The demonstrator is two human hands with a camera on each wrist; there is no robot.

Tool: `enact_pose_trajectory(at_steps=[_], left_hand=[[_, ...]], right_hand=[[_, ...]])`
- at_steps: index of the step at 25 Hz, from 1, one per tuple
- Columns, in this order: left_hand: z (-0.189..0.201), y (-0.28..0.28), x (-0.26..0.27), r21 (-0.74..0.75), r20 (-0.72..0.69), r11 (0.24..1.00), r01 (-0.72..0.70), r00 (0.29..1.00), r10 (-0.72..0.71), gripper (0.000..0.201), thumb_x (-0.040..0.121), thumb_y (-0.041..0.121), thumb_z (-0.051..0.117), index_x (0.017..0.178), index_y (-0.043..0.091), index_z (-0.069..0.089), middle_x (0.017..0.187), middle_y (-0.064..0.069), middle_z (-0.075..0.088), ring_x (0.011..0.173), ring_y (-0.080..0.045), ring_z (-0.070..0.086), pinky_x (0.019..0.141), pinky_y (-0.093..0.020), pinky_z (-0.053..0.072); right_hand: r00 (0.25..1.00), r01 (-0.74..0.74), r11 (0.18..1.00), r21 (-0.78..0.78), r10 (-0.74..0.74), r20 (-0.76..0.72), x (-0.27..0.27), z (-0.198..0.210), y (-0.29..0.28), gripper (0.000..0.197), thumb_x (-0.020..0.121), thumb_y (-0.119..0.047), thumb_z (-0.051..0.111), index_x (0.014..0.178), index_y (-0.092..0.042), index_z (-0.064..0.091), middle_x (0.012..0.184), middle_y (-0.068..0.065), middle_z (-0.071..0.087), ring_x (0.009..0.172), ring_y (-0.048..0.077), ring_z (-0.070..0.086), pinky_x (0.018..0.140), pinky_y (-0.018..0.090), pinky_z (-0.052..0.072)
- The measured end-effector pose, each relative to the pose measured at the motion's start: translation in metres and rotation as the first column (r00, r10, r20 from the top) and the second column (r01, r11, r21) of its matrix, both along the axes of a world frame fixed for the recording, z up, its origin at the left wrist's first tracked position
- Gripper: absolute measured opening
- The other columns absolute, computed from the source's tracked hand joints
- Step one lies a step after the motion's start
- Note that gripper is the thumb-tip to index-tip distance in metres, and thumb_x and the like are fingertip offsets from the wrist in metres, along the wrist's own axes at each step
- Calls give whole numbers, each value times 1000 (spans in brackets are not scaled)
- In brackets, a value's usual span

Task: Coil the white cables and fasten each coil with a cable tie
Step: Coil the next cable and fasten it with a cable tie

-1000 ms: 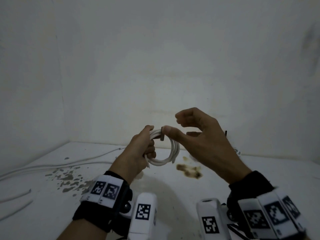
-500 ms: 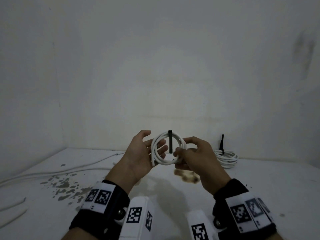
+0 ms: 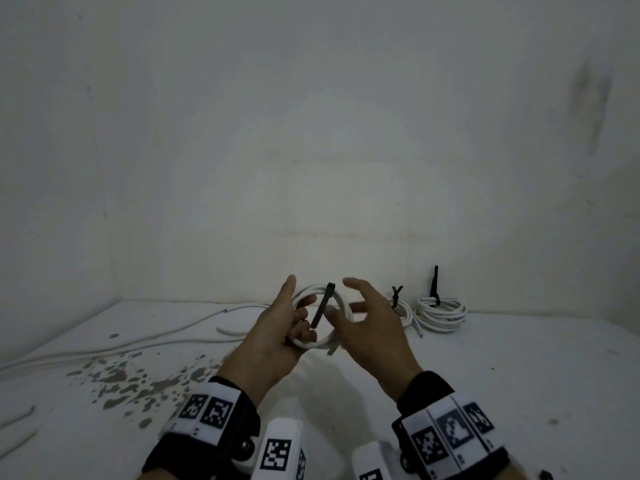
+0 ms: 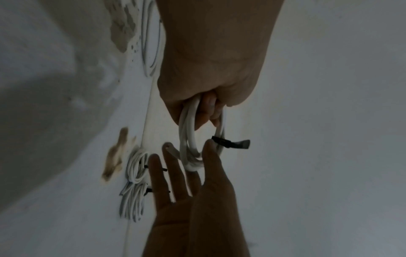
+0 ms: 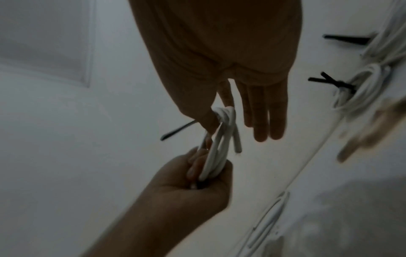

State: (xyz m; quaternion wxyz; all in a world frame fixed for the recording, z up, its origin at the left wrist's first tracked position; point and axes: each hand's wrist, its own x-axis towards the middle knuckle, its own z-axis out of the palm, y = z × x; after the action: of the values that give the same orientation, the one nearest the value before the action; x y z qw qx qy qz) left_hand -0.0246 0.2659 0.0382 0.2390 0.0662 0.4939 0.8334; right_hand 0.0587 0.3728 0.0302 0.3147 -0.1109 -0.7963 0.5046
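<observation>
A white cable coil [image 3: 311, 344] is held above the white table [image 3: 519, 375] by my left hand [image 3: 294, 320], whose fingers curl through its loop. A black cable tie [image 3: 321, 308] wraps the coil's far side, and its tail slants across the loop. My right hand [image 3: 367, 317] hovers just right of the coil with its fingers straight and spread. In the right wrist view its thumb tip touches the coil [image 5: 216, 156] beside the tie's tail [image 5: 178, 130]. The left wrist view shows the coil [image 4: 186, 132] hanging from my left hand [image 4: 208, 69], with the tie [image 4: 232, 144] sticking out sideways.
Two tied white coils [image 3: 401, 310] [image 3: 440, 311] with black ties lie at the back right against the wall. Loose white cables [image 3: 138, 344] run along the table's left side, and short pieces [image 3: 17, 424] lie at the far left. Grey stains [image 3: 131, 382] mark the near left.
My right hand has let go of the coil and tie and spread its fingers open. The tie's tail has tipped from upright to slanting. My left hand keeps its hold on the coil.
</observation>
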Motion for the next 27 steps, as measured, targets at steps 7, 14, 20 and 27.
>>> enact_pose_trajectory(at_steps=[7,14,20,27], left_hand=[[1,8,11,-126,-203,992,16,978,-42,43,91,49,61,92,6,65,55,3,20,43,-10,20,40,-22,24],[-2,19,22,-79,-217,997,15,976,-32,37,97,41,55,92,5,64,50,4,21,40,-9,19,39,-21,22],[-2,18,16,-95,-263,993,-65,964,38,41,97,41,55,96,2,67,47,6,26,40,-9,22,40,-22,26],[-6,23,10,-134,-314,943,-305,916,252,37,97,43,54,85,12,71,65,-4,51,59,-19,46,49,-28,42]], right_hand=[[974,75,984,162,-38,-223,3,7,14,12,95,-26,64,91,-29,75,81,-13,74,63,12,71,63,32,60],[978,62,998,-28,-67,-198,1,9,23,19,96,-29,64,90,-16,77,79,0,75,59,17,72,53,25,52],[969,147,970,194,-102,-226,3,13,31,15,89,-37,70,103,-32,73,91,-12,71,82,2,66,72,19,52],[910,279,758,590,-11,-415,6,13,5,3,83,-13,77,85,-15,79,77,-5,70,63,4,59,59,24,54]])
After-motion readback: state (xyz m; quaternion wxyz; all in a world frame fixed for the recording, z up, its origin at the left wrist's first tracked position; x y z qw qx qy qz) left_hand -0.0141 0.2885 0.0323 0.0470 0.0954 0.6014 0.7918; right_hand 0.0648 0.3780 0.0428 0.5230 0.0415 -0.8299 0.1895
